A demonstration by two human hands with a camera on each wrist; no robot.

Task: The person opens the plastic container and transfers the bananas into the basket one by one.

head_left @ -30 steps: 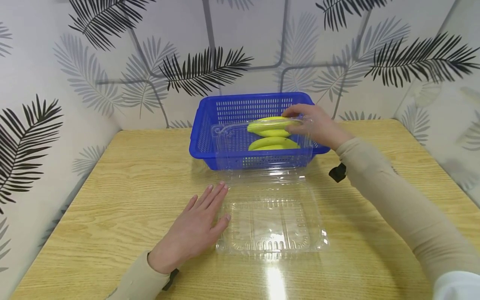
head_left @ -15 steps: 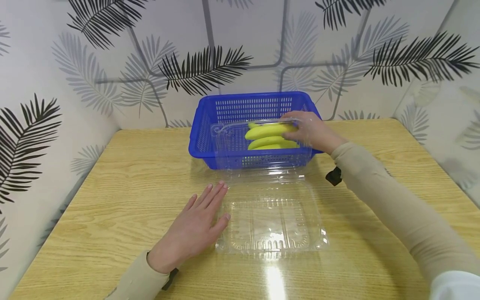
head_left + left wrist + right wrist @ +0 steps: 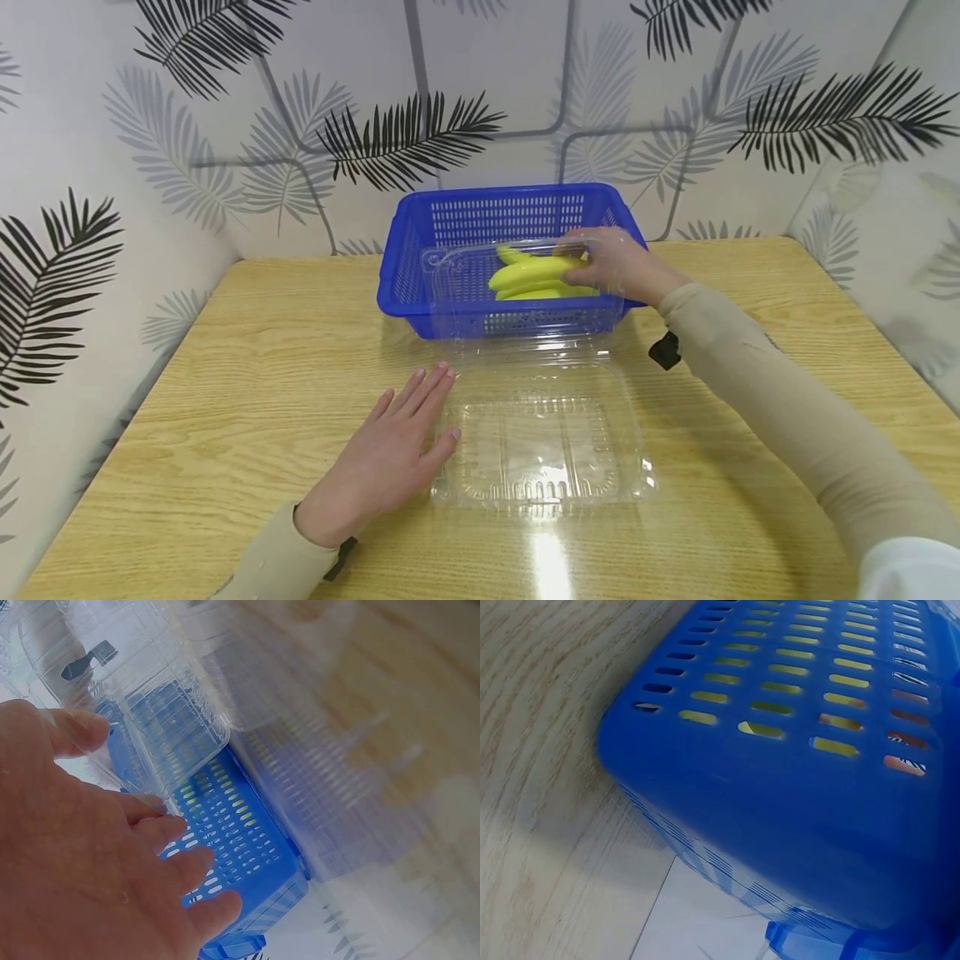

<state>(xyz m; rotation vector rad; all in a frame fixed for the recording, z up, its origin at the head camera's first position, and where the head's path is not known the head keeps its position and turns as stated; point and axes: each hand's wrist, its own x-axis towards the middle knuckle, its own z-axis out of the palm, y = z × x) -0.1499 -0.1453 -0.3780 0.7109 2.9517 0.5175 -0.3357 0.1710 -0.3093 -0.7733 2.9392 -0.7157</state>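
Note:
My right hand [image 3: 611, 260] reaches into the blue plastic basket [image 3: 397, 271] at the back and grips the right end of a yellow banana [image 3: 528, 272]. More bananas lie behind and in front of it, seen partly through the raised lid of a clear plastic clamshell box [image 3: 536, 442]. That box is open, its base flat on the table and its lid leaning up before the basket. My left hand [image 3: 382, 467] rests with straight fingers at the left edge of the box. In the right wrist view, the basket wall [image 3: 742, 787] hides most of the right hand.
The wooden table [image 3: 285, 358] reaches back to a leaf-patterned wall [image 3: 510, 83]. The basket stands close to that wall, with the clamshell directly in front of it. Side walls with the same pattern flank the table.
The right hand has brought the banana from the rear of the basket toward the front, over the front bananas, and another banana shows behind it. The left hand stays in place.

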